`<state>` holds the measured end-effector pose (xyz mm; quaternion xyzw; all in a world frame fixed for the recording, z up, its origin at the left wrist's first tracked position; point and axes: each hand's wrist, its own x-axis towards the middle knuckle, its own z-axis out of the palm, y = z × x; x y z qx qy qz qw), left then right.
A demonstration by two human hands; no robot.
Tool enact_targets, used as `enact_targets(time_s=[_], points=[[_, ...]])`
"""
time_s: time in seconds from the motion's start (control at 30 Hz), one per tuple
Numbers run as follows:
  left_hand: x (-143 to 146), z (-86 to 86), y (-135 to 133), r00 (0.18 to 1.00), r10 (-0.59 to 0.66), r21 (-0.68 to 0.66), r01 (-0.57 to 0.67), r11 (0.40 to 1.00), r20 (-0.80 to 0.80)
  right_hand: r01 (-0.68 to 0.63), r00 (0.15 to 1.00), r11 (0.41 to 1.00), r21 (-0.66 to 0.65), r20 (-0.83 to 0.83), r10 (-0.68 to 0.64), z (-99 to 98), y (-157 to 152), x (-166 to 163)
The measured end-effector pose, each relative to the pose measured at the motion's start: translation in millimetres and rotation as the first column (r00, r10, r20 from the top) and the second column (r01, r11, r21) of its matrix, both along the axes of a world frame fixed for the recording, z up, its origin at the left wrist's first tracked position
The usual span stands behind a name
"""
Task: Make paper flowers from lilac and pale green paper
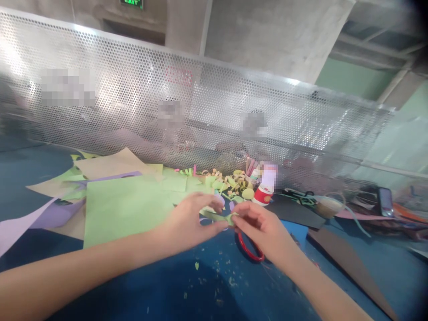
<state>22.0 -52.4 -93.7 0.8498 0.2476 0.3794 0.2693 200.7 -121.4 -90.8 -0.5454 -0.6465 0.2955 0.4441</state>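
A small green paper strip [216,216] is between my two hands, above the blue table. My right hand [262,225] pinches its right end between thumb and fingers. My left hand [187,218] curls around the other end, its thumb along the lower edge; exactly where its fingertips press is hard to see. Just below my right hand lies a red loop [250,249], like a scissors handle, the rest hidden. Beyond my hands is a pile of curled yellow-green paper pieces [234,183]. A large green sheet [123,209] lies beside my left forearm.
Beige sheets [110,165] and purple paper [56,214] overlap at left. A red-and-white container [263,195] stands behind the right hand. Further right are black sheets [297,211], cords and a phone [385,201]. A perforated metal screen [214,111] closes the far edge; people show blurred through it.
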Motion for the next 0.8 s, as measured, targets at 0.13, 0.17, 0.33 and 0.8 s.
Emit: enact_targets(time_s=[0.13,0.17,0.33,0.8], points=[[1.9,-3.5,-7.1,0.989,-0.129,-0.28,0.105,0.954,-0.068,0.009,0.997,1.0,0.03,0.083,-0.012,7.4,-6.7,-6.6],[2.1,-5.3,-6.4,0.985,-0.159,-0.341,0.128,0.931,-0.066,0.017,0.997,0.999,0.028,0.072,-0.019,7.8,-7.4,-7.7],[2.9,-6.6,-2.8,0.976,-0.218,-0.488,0.196,0.851,0.011,0.061,0.998,0.998,0.005,0.03,-0.061,3.7,-6.0,-9.1],[0.7,1.2,-4.3,0.978,-0.186,-0.713,0.199,0.673,0.097,0.051,0.998,0.999,0.001,0.027,-0.051,2.1,-6.2,-8.0]])
